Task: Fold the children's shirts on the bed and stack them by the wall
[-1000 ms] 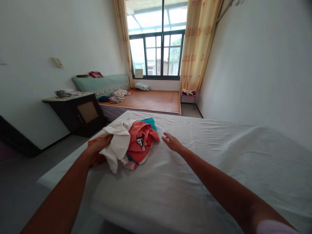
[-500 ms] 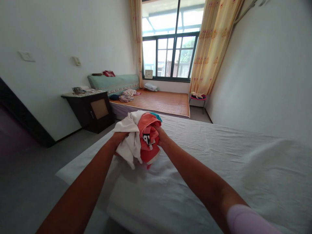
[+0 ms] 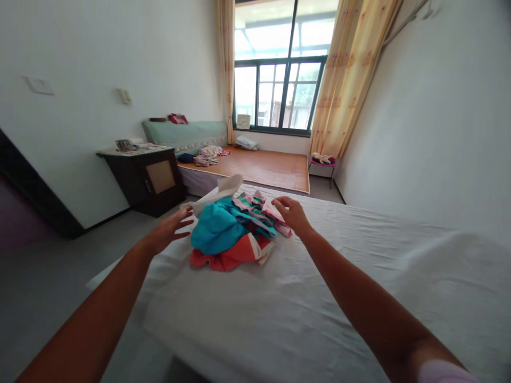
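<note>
A loose heap of clothes lies on the white bed sheet (image 3: 343, 255). In it I see a turquoise garment (image 3: 217, 226), a coral-red garment with a white edge (image 3: 225, 256), a pink garment (image 3: 275, 213) and a white cloth (image 3: 217, 194) that rises blurred at the back. Just left of the heap is my left hand (image 3: 170, 229), its fingers spread and nothing in it. My right hand (image 3: 293, 213) hovers at the heap's right side, over the pink garment, with curved fingers apart from the thumb; it appears to hold nothing.
Beyond the sheet stands a second bed with a brown mat (image 3: 263, 165) and some clothes (image 3: 209, 154) on it. A dark cabinet (image 3: 159, 178) is at the left, by the wall. A small pink stool (image 3: 324, 161) stands under the curtain (image 3: 339, 80).
Both hands have let go of the bundle of clothes and moved apart. The bundle has dropped onto the sheet and spread, so the turquoise and pink garments now show.
</note>
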The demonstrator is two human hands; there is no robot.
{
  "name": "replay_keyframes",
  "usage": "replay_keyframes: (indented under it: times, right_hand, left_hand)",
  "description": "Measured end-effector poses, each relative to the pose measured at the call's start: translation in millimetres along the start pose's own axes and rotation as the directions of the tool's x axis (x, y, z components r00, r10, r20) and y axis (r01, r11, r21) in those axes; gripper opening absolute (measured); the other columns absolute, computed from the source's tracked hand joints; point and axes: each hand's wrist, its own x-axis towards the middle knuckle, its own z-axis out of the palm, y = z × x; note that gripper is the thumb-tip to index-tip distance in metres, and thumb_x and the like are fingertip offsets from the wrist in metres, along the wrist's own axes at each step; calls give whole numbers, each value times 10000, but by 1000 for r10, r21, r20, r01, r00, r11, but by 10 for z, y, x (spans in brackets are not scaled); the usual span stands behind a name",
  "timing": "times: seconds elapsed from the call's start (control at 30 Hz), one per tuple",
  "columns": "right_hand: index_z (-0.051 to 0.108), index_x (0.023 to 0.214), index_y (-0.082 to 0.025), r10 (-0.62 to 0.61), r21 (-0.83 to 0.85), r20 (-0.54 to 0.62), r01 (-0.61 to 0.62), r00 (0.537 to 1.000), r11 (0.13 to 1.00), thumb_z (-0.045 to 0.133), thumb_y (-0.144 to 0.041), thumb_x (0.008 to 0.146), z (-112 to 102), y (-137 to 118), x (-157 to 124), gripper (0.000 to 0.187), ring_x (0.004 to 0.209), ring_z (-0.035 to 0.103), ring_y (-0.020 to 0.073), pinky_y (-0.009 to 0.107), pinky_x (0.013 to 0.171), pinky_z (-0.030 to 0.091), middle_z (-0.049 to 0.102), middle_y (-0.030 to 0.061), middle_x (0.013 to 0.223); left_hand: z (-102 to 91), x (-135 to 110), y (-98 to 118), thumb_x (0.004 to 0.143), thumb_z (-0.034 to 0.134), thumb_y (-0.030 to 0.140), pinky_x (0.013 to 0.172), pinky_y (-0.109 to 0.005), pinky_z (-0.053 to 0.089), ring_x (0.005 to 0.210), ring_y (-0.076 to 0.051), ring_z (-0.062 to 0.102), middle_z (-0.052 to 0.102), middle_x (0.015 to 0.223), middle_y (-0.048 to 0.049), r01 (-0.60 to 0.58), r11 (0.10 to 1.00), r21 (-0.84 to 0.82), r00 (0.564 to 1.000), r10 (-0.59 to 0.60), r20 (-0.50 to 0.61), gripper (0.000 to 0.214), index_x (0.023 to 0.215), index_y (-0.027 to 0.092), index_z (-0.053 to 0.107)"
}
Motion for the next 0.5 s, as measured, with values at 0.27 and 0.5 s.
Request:
replay_keyframes:
  times: [0.27, 0.5]
  right_hand:
    - [527, 1296, -246, 121, -135, 92, -108, 988, 985, 760, -378, 646, 564, 691, 120, 703, 1185, 521, 270, 429, 1004, 404, 567, 82, 1296]
    - [663, 981, -241, 67, 27, 198, -74, 978, 997, 640, -434, 772, 648, 358, 470, 285, 850, 622, 200, 330, 798, 502, 679, 7, 850]
  left_hand:
    - [492, -151, -104, 589, 796, 491, 980, -413, 484, 1249, -336, 496, 535, 1374, -83, -290, 929, 230, 957, 287, 48, 795, 1310, 273, 541]
    - [697, 170, -136, 622, 699, 439, 840, -431, 536, 919, -290, 644, 697, 903, -52, -341, 925, 167, 891, 375, -255, 420, 934, 161, 652]
